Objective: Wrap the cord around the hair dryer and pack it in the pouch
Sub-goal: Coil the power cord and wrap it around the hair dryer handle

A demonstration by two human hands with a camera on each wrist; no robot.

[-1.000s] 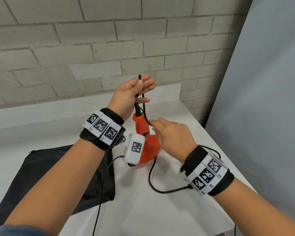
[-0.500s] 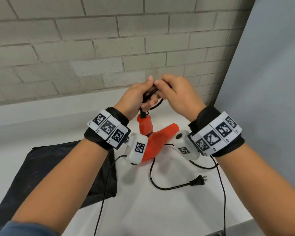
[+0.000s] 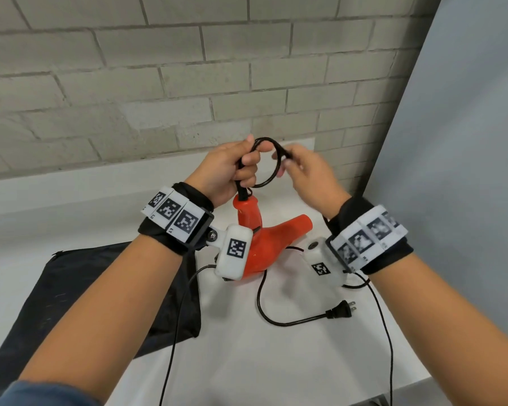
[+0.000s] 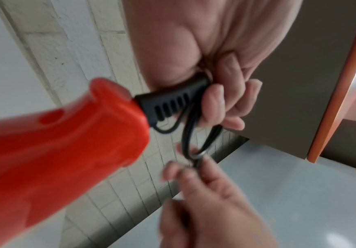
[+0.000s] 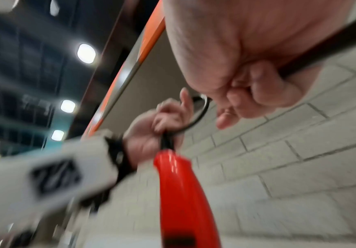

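An orange-red hair dryer (image 3: 272, 241) (image 4: 66, 142) (image 5: 181, 193) hangs handle-up above the white table (image 3: 276, 361). My left hand (image 3: 232, 168) (image 4: 211, 94) grips the black cord (image 3: 269, 162) just above the handle's strain relief (image 4: 173, 104), holding looped turns of it. My right hand (image 3: 302, 171) (image 5: 247, 87) pinches the cord loop beside the left hand. The rest of the cord curves over the table to the plug (image 3: 342, 310). A black pouch (image 3: 79, 303) lies flat at the left.
A brick wall (image 3: 188, 83) backs the table and a grey panel (image 3: 467, 171) stands at the right. Thin black cables (image 3: 384, 332) from the wrist cameras trail over the table's front.
My right hand rose from beside the dryer to the left hand and took the cord there. It has since drawn a round loop out to the right. The plug now shows on the table.
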